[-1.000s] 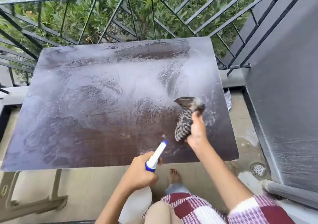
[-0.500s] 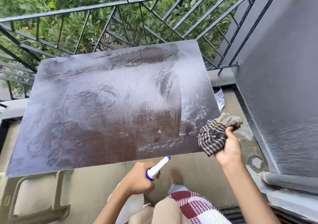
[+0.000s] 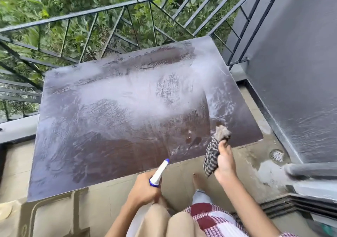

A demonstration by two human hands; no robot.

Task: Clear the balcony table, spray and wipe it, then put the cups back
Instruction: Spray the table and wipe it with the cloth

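The dark brown table (image 3: 109, 127) carries wet streaks and a whitish film across its middle and far side. My right hand (image 3: 225, 161) grips a checked cloth (image 3: 212, 154), bunched up and held above the table's near right corner. My left hand (image 3: 145, 189) holds a white spray bottle (image 3: 159, 172) with a blue collar and tip, just off the table's front edge, nozzle pointing toward the table. No cups are in view.
A black metal railing (image 3: 127, 5) runs behind the table with green bushes beyond. A grey wall (image 3: 291, 72) stands close on the right. A floor drain (image 3: 277, 155) sits by the wall. A beige plastic chair (image 3: 54, 213) is under the table's near left corner.
My right hand swept the cloth off the table's right edge, then brought it back over the near right corner. The spray bottle stayed near the front edge. My view turned left.
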